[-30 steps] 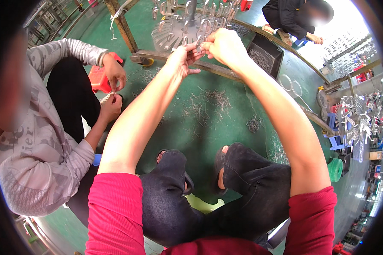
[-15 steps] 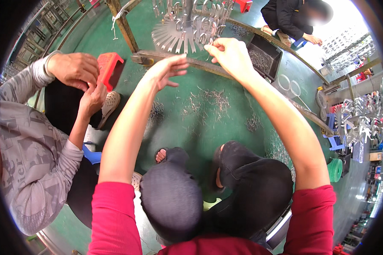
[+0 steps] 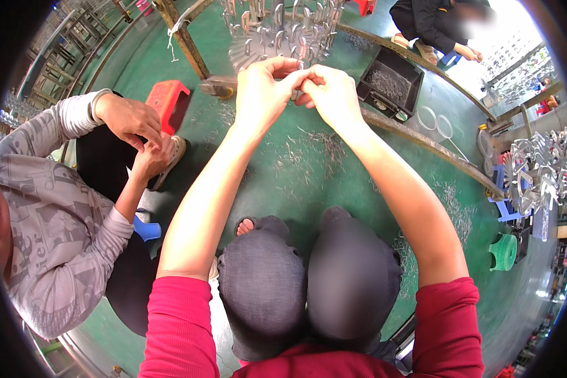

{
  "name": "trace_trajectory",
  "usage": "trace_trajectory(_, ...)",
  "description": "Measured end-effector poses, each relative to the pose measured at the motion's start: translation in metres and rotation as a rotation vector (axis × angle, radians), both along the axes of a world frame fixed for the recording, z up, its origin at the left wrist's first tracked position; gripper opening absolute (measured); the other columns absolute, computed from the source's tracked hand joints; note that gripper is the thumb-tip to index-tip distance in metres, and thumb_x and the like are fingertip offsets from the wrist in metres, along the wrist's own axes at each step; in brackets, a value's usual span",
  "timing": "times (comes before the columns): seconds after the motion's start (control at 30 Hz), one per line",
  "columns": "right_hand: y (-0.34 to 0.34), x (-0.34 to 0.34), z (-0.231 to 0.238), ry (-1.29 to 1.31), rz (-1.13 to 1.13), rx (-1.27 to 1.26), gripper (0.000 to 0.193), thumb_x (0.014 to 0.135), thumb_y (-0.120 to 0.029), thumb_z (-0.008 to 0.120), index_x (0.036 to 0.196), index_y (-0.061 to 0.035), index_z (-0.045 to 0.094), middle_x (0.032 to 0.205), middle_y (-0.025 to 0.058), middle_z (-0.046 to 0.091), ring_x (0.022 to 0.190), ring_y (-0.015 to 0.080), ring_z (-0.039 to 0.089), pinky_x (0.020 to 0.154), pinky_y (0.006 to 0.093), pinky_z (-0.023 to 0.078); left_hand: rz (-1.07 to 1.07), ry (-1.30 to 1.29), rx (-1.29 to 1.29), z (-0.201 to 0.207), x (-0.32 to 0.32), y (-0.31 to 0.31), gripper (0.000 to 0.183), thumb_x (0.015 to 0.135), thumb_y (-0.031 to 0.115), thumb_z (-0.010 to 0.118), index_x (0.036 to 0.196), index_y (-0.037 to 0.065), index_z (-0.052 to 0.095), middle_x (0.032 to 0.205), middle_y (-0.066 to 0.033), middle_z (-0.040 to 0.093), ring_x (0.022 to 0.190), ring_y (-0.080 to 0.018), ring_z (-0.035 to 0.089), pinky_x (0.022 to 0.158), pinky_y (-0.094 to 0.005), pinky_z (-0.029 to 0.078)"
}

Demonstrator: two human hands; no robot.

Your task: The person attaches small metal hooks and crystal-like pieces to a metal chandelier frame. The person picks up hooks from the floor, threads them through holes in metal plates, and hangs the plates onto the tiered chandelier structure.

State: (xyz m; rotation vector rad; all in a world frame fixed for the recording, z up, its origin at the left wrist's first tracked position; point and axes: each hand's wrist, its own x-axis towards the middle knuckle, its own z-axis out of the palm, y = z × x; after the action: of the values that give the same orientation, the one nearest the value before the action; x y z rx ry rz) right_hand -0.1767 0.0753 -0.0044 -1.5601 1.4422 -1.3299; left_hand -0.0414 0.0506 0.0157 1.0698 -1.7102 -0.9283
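My left hand (image 3: 264,91) and my right hand (image 3: 331,94) meet at the near side of a round metal rack (image 3: 277,44). Both are closed, thumbs and fingertips pinched together. Whatever lies between them is small and mostly hidden by the fingers. Just beyond, many curved silver metal pieces (image 3: 315,25) hang in tiers around the rack, above a fan of flat strips.
Thin metal bits (image 3: 309,154) lie scattered on the green floor. A wooden beam (image 3: 416,138) crosses beyond my knees, near a black crate (image 3: 390,82) of metal bits. A co-worker (image 3: 63,220) sits close on my left beside a red stool (image 3: 169,104); another person (image 3: 431,28) crouches far right.
My left hand has moved right from an open, spread pose and closed against my right hand. My right hand came slightly nearer. My knees have drawn together.
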Motion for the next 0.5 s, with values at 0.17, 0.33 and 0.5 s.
trace_trajectory(0.17,0.001,-0.004,-0.007,-0.124,0.071,0.002,0.011,0.078,-0.004,0.06,0.085,0.0037,0.064,0.075,0.0092,0.068,0.063,0.0144,0.066,0.06,0.0256,0.053,0.028,-0.085,-0.082,0.001,0.0,0.0,0.023,0.078,0.019,0.069,0.095,0.003,0.069,0.084,-0.0064,0.07,0.077,-0.0077,0.063,0.072,-0.0226,0.049)
trace_trajectory(0.33,0.006,-0.008,-0.009,-0.402,0.091,0.085,0.021,0.082,-0.006,0.062,0.099,0.0062,0.058,0.085,0.0137,0.065,0.073,0.0206,0.066,0.068,0.0273,0.054,0.03,-0.052,-0.107,-0.006,0.003,-0.004,0.023,0.078,0.017,0.07,0.096,0.003,0.069,0.089,-0.0034,0.069,0.081,-0.007,0.061,0.076,-0.0215,0.047)
trace_trajectory(0.5,0.018,-0.01,-0.051,-0.425,-0.014,0.137,0.019,0.081,-0.005,0.063,0.097,0.0036,0.058,0.084,0.0108,0.065,0.068,0.0193,0.066,0.055,0.0252,0.051,0.017,0.09,0.008,-0.003,0.009,0.001,0.017,0.077,0.01,0.069,0.088,-0.002,0.067,0.075,-0.0034,0.066,0.066,-0.0068,0.057,0.06,-0.0213,0.046)
